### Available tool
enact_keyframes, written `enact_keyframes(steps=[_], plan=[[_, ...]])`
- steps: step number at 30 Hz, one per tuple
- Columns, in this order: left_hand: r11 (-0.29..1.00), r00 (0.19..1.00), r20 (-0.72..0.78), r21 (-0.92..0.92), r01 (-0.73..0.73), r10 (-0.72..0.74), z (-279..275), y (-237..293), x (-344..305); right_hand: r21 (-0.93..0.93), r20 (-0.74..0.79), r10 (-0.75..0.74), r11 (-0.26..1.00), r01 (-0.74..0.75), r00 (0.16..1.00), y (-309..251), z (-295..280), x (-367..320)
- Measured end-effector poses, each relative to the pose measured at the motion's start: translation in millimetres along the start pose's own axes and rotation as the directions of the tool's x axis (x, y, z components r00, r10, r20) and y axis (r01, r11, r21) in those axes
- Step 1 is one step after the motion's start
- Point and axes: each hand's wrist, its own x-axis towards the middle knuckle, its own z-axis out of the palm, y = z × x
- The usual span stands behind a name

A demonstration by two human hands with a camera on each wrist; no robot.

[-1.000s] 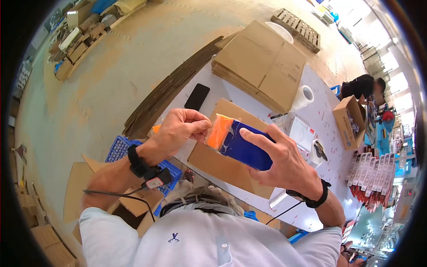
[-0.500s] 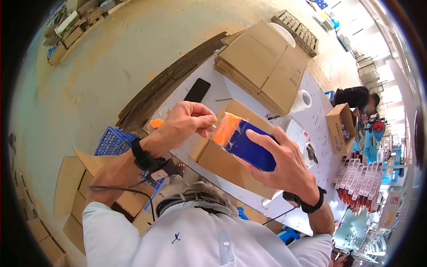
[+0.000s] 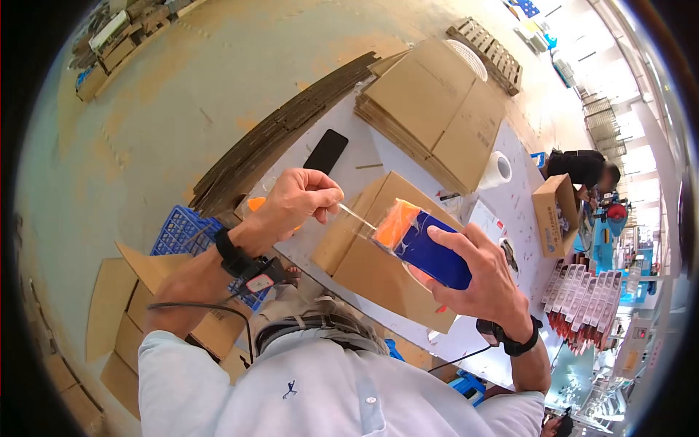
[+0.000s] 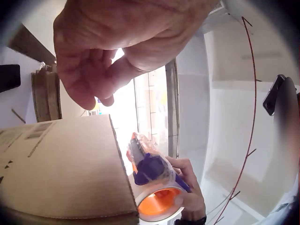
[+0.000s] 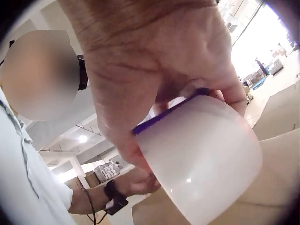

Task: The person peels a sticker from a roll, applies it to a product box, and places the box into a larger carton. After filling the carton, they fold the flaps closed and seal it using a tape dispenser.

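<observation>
My right hand [image 3: 466, 271] grips a blue and orange packet in a clear plastic sleeve [image 3: 421, 244] above a brown cardboard box [image 3: 368, 264]. To its left, my left hand [image 3: 329, 203] pinches a thin clear strip [image 3: 357, 216] that stretches to the sleeve's orange end. In the left wrist view the left hand [image 4: 105, 56] is curled close to the camera, with the packet [image 4: 151, 169] and right hand [image 4: 191, 194] beyond the box [image 4: 61, 168]. In the right wrist view the right hand [image 5: 159, 61] wraps the sleeve's pale end [image 5: 201, 154].
A black phone [image 3: 325, 151], a stack of flat cardboard [image 3: 437, 109] and a tape roll [image 3: 497, 166] lie on the white table [image 3: 517, 200]. A small open carton [image 3: 557, 211] stands at the right edge. A blue crate [image 3: 182, 237] sits on the floor. A person [image 3: 582, 164] bends over beyond the table.
The hands have drawn apart: the left hand moved left, pulling the thin strip out from the sleeve, and the right hand carried the packet right and down.
</observation>
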Motion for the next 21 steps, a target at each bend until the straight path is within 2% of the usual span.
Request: enact_keyframes(steps=[4, 7, 10, 11, 14, 15, 17, 19, 21], plan=[[0.999, 0.999, 0.0, 0.013, 0.05, -0.05, 1, -28, 8, -0.029, 0.071, 0.02, 0.999, -0.018, 0.997, 2, -3, 6], [0.991, 0.996, -0.063, 0.125, -0.052, 0.06, 21, -51, 11, -0.007, 0.054, -0.005, 1.0, 0.006, 0.999, 6, 0, 7], [0.813, 0.953, -0.129, 0.561, -0.158, 0.274, 40, -51, -3, -0.022, 0.019, -0.006, 1.0, 0.006, 1.0, 7, 4, 3], [0.764, 0.954, -0.111, 0.628, -0.151, 0.279, 35, -65, -2, -0.025, 0.006, -0.017, 1.0, 0.017, 1.0, 8, 6, 2], [0.726, 0.967, -0.197, 0.688, 0.019, 0.162, 27, -82, 0, -0.029, -0.02, -0.037, 0.999, 0.036, 0.999, 9, 9, 1], [0.652, 0.943, -0.143, 0.753, -0.093, 0.3, 20, -90, 0, -0.028, -0.018, -0.033, 0.999, 0.032, 0.999, 9, 9, 0], [0.442, 0.834, -0.006, 0.85, -0.287, 0.552, 6, -102, -1, -0.033, -0.012, -0.045, 0.998, 0.044, 0.999, 11, 6, 3], [0.57, 0.811, 0.054, 0.685, -0.454, 0.582, 14, -64, -25, -0.024, -0.02, -0.039, 0.999, 0.039, 0.999, 13, 9, 0], [0.691, 0.81, 0.13, 0.457, -0.56, 0.571, 31, -59, -42, -0.017, -0.008, -0.023, 1.0, 0.022, 1.0, 11, 7, -2]])
